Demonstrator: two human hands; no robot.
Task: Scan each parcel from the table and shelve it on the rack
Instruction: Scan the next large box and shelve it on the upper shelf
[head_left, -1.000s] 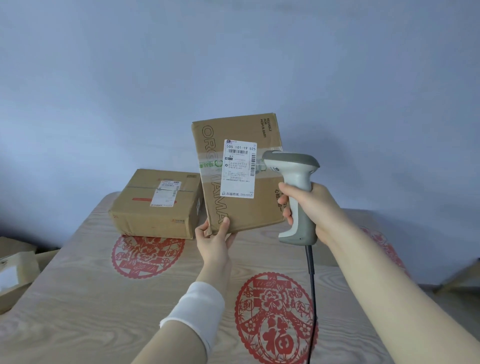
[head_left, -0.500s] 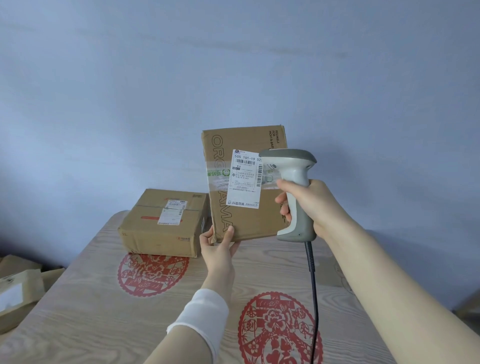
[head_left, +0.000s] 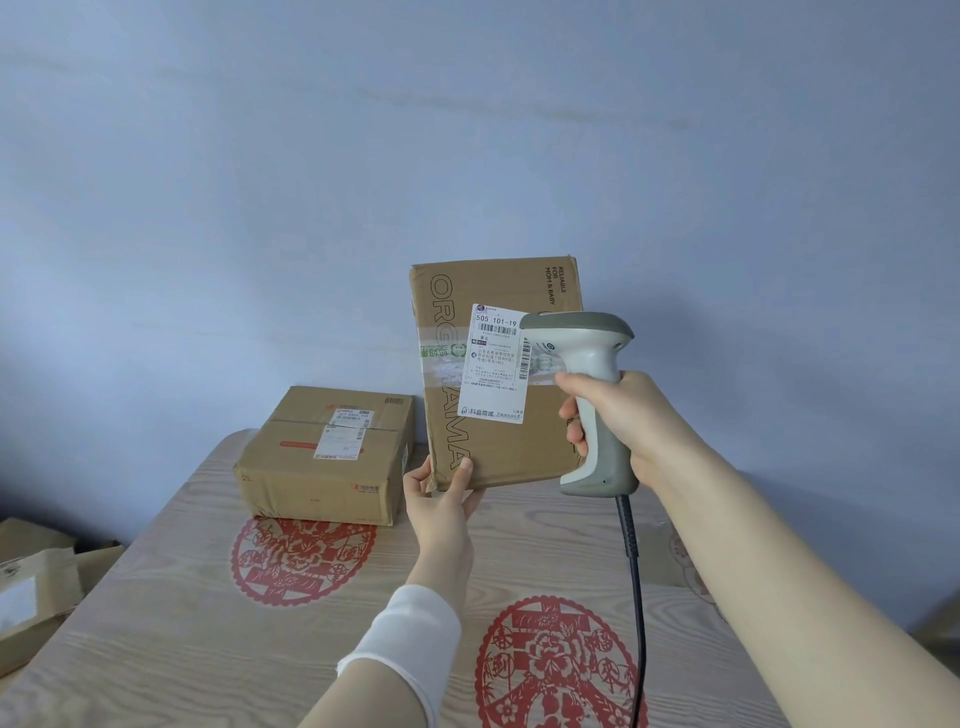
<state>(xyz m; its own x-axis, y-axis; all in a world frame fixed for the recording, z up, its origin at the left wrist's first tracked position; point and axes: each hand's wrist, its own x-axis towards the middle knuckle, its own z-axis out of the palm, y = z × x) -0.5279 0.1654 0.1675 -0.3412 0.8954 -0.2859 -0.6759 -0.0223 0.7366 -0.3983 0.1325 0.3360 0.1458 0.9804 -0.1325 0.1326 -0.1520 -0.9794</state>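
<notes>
The parcel (head_left: 498, 374) stands upright above the table (head_left: 171, 639), its lower corner gripped by the left hand (head_left: 441, 501). The right hand (head_left: 618, 415) grasps the scanner (head_left: 589, 395) just beside its label (head_left: 496, 364). A second box (head_left: 324, 457) rests on the table.

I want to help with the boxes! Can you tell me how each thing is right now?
held parcel: held up on end, label facing the camera.
left hand: grips the held parcel at its lower corner.
scanner: head right in front of the label.
right hand: grips the scanner's handle.
second parcel: taped shut, lying flat on the table, untouched.
</notes>
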